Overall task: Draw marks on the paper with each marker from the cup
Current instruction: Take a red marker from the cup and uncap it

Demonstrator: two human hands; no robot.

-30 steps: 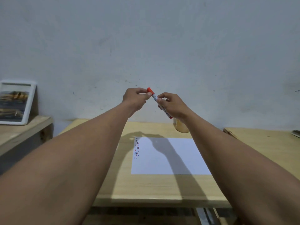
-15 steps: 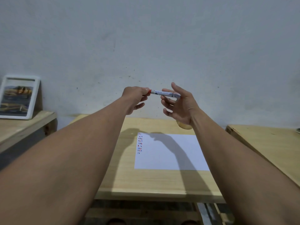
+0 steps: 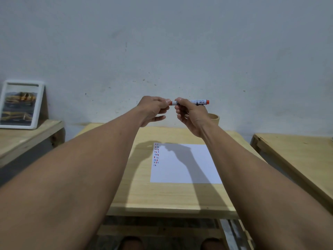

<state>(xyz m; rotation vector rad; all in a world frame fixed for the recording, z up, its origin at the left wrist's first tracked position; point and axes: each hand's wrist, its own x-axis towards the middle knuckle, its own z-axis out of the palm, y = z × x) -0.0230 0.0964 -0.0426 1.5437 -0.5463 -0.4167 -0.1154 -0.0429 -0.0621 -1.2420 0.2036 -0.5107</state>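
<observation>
Both hands are raised in front of the wall, holding a white marker with orange ends level between them. My right hand grips the barrel near its left part. My left hand pinches the marker's left end, where the cap sits. Below lies a white sheet of paper on the wooden table, with two short columns of red, blue and black dashes down its left edge. A wooden cup stands behind my right hand, partly hidden; its contents are not visible.
A framed picture leans against the wall on a low wooden bench at the left. A second wooden table stands at the right, across a narrow gap. The grey wall rises just behind the table.
The marker swung from tilted to level. My right hand opened briefly, then closed on the barrel again, and my left hand now pinches the left end.
</observation>
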